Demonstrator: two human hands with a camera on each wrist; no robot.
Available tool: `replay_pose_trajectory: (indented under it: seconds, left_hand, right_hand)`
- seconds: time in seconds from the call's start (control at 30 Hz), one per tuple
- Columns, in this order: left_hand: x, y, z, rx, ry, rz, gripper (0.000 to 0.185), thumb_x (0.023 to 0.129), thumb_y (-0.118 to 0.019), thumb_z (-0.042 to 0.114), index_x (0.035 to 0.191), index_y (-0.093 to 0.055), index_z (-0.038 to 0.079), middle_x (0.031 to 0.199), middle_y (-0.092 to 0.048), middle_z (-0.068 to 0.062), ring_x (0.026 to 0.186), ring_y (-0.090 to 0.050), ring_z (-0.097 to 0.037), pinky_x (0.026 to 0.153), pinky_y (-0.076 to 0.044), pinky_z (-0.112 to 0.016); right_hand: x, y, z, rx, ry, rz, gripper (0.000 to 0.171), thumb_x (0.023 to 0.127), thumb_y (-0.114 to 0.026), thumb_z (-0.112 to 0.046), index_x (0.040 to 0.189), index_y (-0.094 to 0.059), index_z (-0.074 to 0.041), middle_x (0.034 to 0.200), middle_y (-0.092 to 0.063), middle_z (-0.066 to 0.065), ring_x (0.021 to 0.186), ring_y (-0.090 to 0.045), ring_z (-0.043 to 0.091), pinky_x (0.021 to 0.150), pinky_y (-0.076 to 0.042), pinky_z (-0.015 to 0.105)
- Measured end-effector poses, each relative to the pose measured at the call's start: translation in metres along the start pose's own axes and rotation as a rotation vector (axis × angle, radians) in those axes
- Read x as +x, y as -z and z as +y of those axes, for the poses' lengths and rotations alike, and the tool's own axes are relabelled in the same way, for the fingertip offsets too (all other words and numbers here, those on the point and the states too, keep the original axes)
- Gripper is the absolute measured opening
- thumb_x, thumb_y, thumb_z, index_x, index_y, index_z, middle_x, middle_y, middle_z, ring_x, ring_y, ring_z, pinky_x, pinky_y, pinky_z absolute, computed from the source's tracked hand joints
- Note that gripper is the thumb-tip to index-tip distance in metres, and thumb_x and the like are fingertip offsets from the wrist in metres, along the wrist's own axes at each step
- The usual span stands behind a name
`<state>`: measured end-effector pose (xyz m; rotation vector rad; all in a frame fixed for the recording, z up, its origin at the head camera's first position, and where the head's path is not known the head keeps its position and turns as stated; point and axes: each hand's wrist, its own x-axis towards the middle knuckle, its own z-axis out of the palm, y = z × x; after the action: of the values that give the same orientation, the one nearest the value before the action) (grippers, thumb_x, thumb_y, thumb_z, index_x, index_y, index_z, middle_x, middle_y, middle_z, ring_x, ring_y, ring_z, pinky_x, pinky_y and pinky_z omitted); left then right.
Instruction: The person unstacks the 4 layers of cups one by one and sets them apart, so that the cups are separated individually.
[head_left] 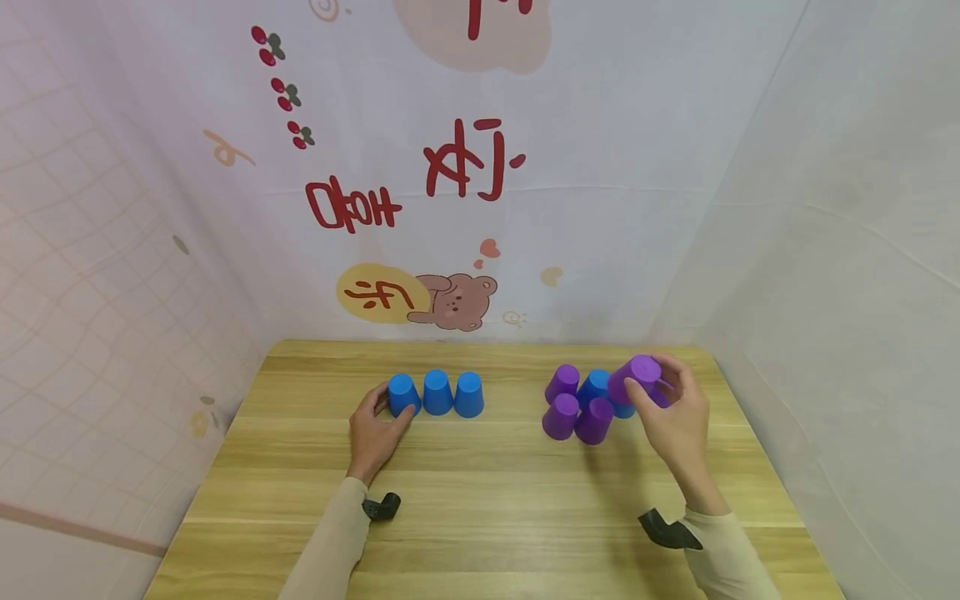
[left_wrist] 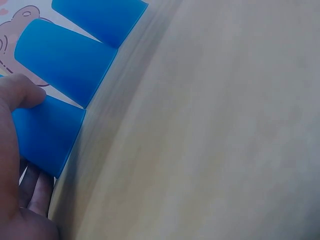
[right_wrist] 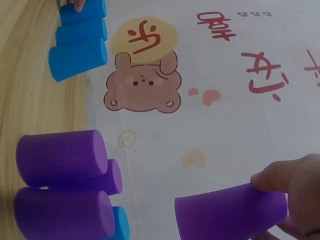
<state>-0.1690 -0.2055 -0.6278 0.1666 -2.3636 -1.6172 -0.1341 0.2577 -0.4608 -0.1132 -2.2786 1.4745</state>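
Note:
Three upside-down blue cups stand in a row on the left of the table. My left hand (head_left: 377,435) has its thumb and fingers around the leftmost blue cup (head_left: 402,395), whose rim is at the tabletop. In the head view my right hand (head_left: 681,419) grips a purple cup (head_left: 633,379) by its sides, raised above the right-hand group and base up. That purple cup (right_wrist: 227,212) is clear of the others in the right wrist view. Below it stand purple cups (head_left: 560,417) and blue cups (head_left: 594,386), partly hidden by the held cup and hand.
A middle blue cup (head_left: 437,392) and a right blue cup (head_left: 469,395) stand beside the gripped one. The wooden table (head_left: 495,508) meets a white printed cloth (head_left: 600,208) at the back, with cloth on both sides too.

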Motion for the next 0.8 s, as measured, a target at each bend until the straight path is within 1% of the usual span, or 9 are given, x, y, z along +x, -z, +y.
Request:
replay_pose_trajectory:
  seconds: [0.13,0.3,0.37,0.43,0.57,0.67,0.8]
  left_hand:
    - [0.0,0.0,0.0,-0.004,-0.006,0.001,0.068,0.094,-0.092,0.018,0.155,-0.064,0.004,0.153,-0.07,-0.02,0.144,-0.07,-0.039,0.126,-0.058,-0.051]
    - [0.001,-0.001,0.001,-0.006,-0.005,0.004,0.067,0.095,-0.092,0.018,0.154,-0.064,0.004,0.153,-0.071,-0.02,0.144,-0.07,-0.038,0.126,-0.058,-0.049]
    - [0.001,-0.001,0.002,-0.009,-0.011,0.005,0.068,0.094,-0.092,0.016,0.155,-0.064,0.003,0.154,-0.07,-0.021,0.144,-0.07,-0.039,0.126,-0.058,-0.052]
    - [0.001,-0.002,0.002,-0.011,-0.018,0.009,0.068,0.094,-0.092,0.015,0.155,-0.064,0.003,0.153,-0.07,-0.022,0.143,-0.07,-0.04,0.125,-0.058,-0.054]
    - [0.001,-0.002,0.004,-0.009,-0.02,0.014,0.068,0.094,-0.092,0.014,0.155,-0.064,0.003,0.153,-0.071,-0.023,0.143,-0.07,-0.042,0.125,-0.058,-0.056]
    - [0.0,-0.002,0.004,-0.008,-0.011,0.012,0.069,0.094,-0.092,0.015,0.156,-0.064,0.004,0.154,-0.07,-0.022,0.144,-0.07,-0.04,0.126,-0.058,-0.054]
    - [-0.001,-0.002,0.004,-0.002,-0.004,0.011,0.069,0.094,-0.092,0.016,0.156,-0.064,0.004,0.154,-0.07,-0.021,0.144,-0.07,-0.039,0.126,-0.057,-0.054]
  right_hand:
    - [0.001,0.007,0.005,-0.014,-0.027,0.016,0.059,0.097,-0.086,-0.003,0.151,-0.062,-0.001,0.142,-0.071,0.015,0.115,-0.065,-0.011,0.101,-0.055,0.001]
    - [0.001,0.014,0.011,-0.03,-0.058,0.041,0.057,0.097,-0.086,-0.004,0.15,-0.064,-0.004,0.137,-0.07,0.002,0.118,-0.065,-0.009,0.101,-0.054,-0.001]
    - [0.001,0.017,0.014,-0.038,-0.064,0.051,0.056,0.097,-0.086,-0.004,0.149,-0.064,-0.004,0.135,-0.069,-0.003,0.117,-0.065,-0.01,0.1,-0.054,-0.001]
    - [0.0,0.018,0.018,-0.039,-0.058,0.057,0.056,0.097,-0.086,-0.003,0.148,-0.064,-0.002,0.133,-0.068,-0.004,0.116,-0.066,-0.01,0.1,-0.055,0.0]
    - [-0.002,0.019,0.025,-0.046,-0.061,0.062,0.055,0.096,-0.087,-0.001,0.146,-0.065,0.0,0.134,-0.07,0.004,0.114,-0.066,-0.01,0.099,-0.055,-0.001]
    - [-0.004,0.019,0.033,-0.066,-0.1,0.053,0.056,0.096,-0.087,-0.003,0.147,-0.064,-0.001,0.139,-0.071,0.011,0.113,-0.064,-0.012,0.098,-0.054,-0.002]
    - [-0.006,0.018,0.042,-0.091,-0.142,0.034,0.058,0.098,-0.087,-0.006,0.15,-0.062,-0.001,0.144,-0.071,0.016,0.112,-0.061,-0.013,0.097,-0.052,-0.003]
